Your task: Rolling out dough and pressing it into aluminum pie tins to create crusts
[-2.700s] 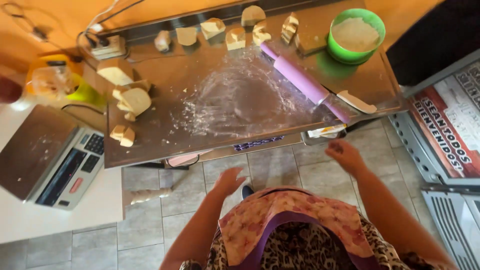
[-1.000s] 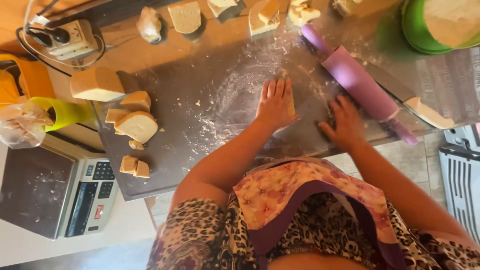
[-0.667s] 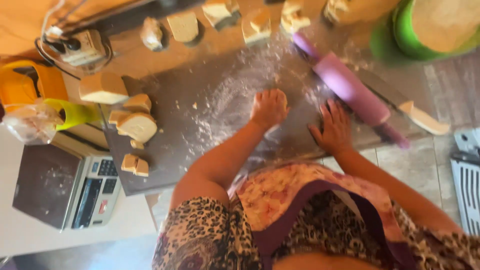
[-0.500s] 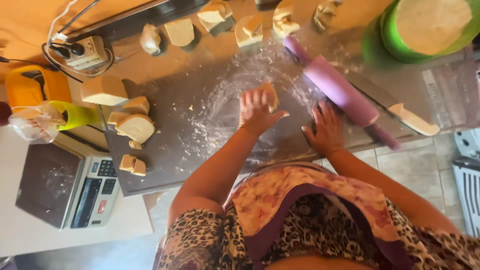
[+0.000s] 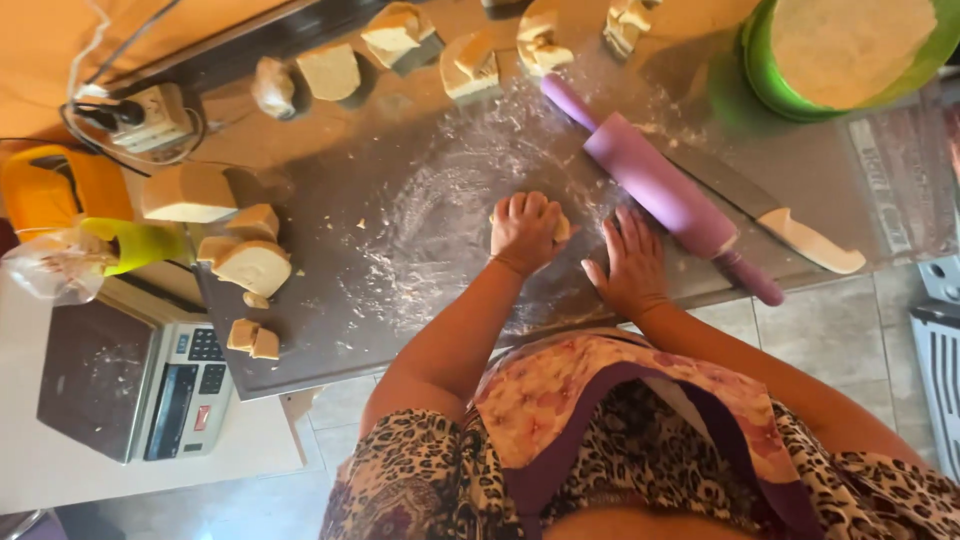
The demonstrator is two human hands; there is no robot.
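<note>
- Left hand is cupping a small pale dough piece, fingers curled.
- Right hand is lying open, flat on the floured grey tabletop, just near the smooth purple rolling pin.

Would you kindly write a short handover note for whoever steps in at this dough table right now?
Left hand: cupped over a small dough piece, pressing it on the floured worktop.
Right hand: flat on the worktop, empty, beside the purple rolling pin.
Knife lies behind the pin; green bowl at the far right.
Done: dough portions cut, lined along the far edge and heaped on the left.
Left: those cut portions look unshaped.
</note>
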